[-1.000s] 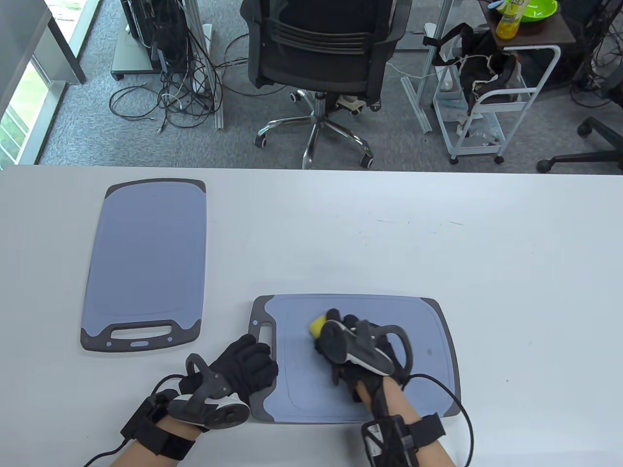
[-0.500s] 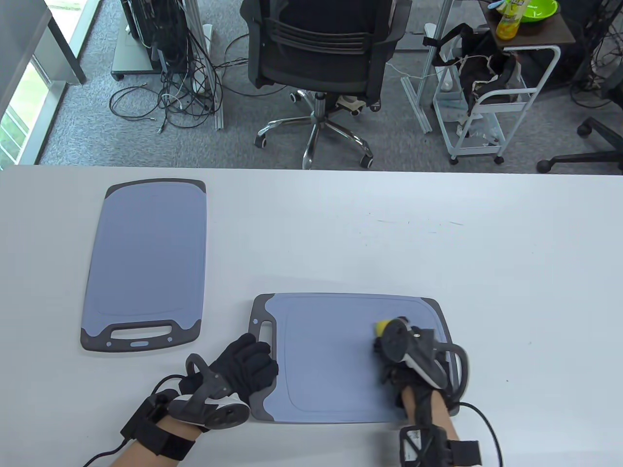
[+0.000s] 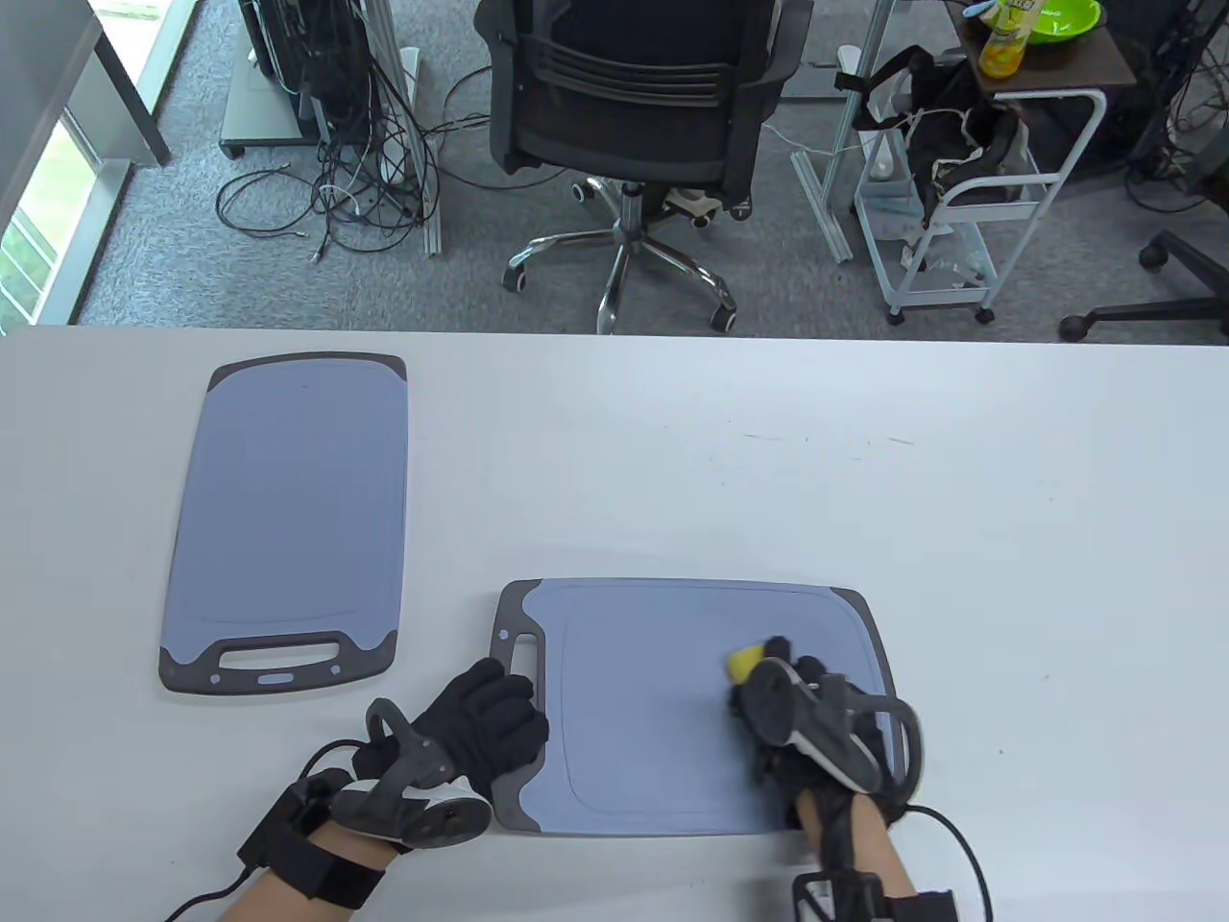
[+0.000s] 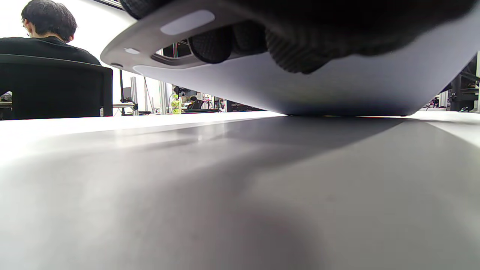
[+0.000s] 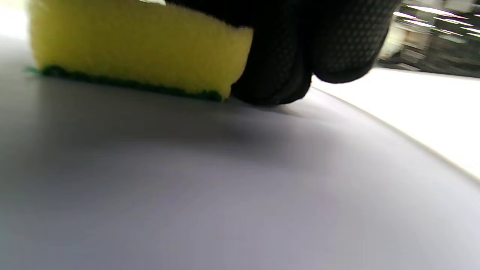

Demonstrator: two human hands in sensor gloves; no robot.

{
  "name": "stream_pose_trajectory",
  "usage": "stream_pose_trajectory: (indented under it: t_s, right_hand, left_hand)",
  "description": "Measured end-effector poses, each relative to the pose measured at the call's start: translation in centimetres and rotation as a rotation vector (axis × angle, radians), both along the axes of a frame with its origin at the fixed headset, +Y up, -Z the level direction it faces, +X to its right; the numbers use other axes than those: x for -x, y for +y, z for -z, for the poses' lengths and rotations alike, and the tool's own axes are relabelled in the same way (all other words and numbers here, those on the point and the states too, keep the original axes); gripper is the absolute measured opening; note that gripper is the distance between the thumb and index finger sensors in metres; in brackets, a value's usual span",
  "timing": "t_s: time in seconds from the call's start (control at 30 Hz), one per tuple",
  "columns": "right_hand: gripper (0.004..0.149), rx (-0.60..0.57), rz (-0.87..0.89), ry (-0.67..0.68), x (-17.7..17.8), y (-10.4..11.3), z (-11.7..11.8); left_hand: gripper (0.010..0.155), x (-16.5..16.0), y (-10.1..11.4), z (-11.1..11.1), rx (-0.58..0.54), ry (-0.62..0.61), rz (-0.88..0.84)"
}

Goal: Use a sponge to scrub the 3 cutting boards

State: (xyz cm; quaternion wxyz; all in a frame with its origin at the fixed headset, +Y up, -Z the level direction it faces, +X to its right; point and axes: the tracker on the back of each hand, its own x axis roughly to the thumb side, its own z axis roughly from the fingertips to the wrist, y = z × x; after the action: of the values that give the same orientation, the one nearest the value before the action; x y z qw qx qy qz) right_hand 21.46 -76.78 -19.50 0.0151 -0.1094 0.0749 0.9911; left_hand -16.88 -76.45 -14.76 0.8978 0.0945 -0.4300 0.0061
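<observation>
A blue-grey cutting board [image 3: 653, 730] with dark ends lies at the near edge of the table. My right hand [image 3: 768, 677] grips a yellow sponge [image 3: 743, 661] and presses it on the right part of this board. In the right wrist view the sponge [image 5: 131, 48] sits green side down on the board [image 5: 187, 187], with a gloved finger [image 5: 300, 48] beside it. My left hand [image 3: 501, 699] rests flat on the board's left handle end; its fingers [image 4: 288, 52] lie over the board [image 4: 300, 90]. A second, like board [image 3: 288, 519] lies at the left.
The white table [image 3: 864, 480] stretches to the right and behind the boards. Beyond its far edge stand an office chair [image 3: 634, 106], a white cart [image 3: 960, 192] and loose cables [image 3: 355, 192] on the floor. A person [image 4: 41, 37] sits far off in the left wrist view.
My right hand slid the sponge from the board's middle to its right part, then a little toward me. The left hand and both boards stayed put.
</observation>
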Motion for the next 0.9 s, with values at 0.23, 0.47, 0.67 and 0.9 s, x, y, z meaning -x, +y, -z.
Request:
stream_pose_trajectory:
  t_s: [0.23, 0.47, 0.67, 0.9]
  right_hand:
    - [0.071, 0.040, -0.024, 0.066, 0.8, 0.4, -0.1]
    - [0.072, -0.071, 0.027, 0.769, 20.5, 3.1, -4.2]
    - [0.071, -0.084, -0.029, 0.613, 16.9, 2.6, -3.0]
    - [0.071, 0.030, -0.005, -0.116, -3.5, -0.6, -1.7]
  left_hand:
    - [0.046, 0.0, 0.0, 0.0, 0.005, 0.002, -0.005]
    - [0.047, 0.0, 0.0, 0.0, 0.000, -0.002, -0.005]
    - [0.046, 0.0, 0.0, -0.1, -0.010, 0.000, -0.011]
    - [0.046, 0.1, 0.0, 0.0, 0.000, 0.000, -0.014]
